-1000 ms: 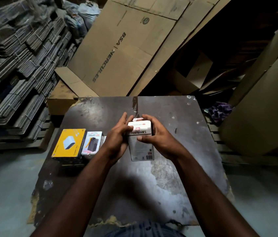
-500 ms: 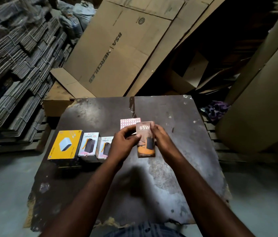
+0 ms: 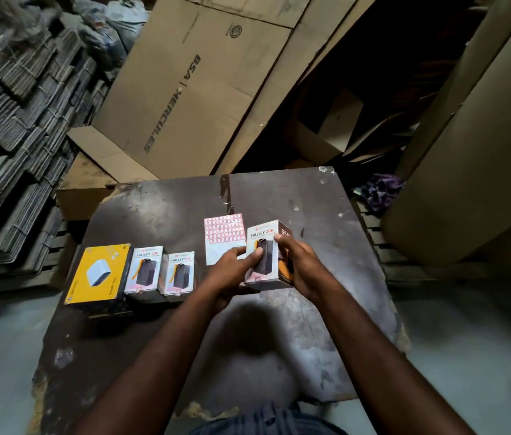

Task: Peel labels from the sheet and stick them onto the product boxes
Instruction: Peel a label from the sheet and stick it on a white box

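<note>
Left hand and right hand both grasp the box, front face up. Advise: hold box one-handed, then peel from the sheet just behind with the other.

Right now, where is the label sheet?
In the head view, the label sheet lies flat on the table just beyond the left hand, between the row of boxes on its left and the held box on its right.

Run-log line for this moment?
left hand: grips Halley box | right hand: grips same box | label sheet: flat on table behind it | row of three boxes: table left
</note>
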A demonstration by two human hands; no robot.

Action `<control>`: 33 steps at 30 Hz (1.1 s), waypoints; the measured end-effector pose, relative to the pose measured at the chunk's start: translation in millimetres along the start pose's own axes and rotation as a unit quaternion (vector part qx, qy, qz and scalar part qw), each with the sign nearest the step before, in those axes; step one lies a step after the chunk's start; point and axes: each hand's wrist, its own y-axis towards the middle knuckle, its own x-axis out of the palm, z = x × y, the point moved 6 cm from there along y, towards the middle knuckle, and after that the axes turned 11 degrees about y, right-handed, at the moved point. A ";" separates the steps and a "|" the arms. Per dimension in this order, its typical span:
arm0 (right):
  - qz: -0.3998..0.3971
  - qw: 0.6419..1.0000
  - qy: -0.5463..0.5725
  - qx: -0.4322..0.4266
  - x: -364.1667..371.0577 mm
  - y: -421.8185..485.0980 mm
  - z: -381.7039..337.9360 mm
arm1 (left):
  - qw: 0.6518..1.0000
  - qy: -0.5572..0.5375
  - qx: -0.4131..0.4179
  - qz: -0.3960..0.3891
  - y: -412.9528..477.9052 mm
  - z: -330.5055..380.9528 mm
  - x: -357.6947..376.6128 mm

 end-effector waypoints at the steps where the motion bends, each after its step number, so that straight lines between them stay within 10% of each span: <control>1: 0.003 1.000 0.001 0.002 -3.7 1.5 -0.2 | 1.000 0.015 -0.002 -0.012 -1.1 3.0 5.8; 8: 0.089 0.983 -0.162 -0.016 -47.6 15.2 -0.9 | 0.999 0.037 0.005 0.025 13.1 0.0 26.6; 14: -0.030 0.977 -0.210 0.014 -67.2 17.3 2.8 | 0.999 0.033 -0.004 0.038 34.1 8.7 40.7; 23: 0.072 0.994 -0.081 0.019 -114.6 44.9 -7.9 | 0.999 0.033 -0.029 0.016 64.7 13.1 79.9; 33: 0.082 0.975 -0.198 0.060 -155.1 87.2 -0.4 | 0.996 0.056 -0.052 0.050 116.0 -11.5 106.7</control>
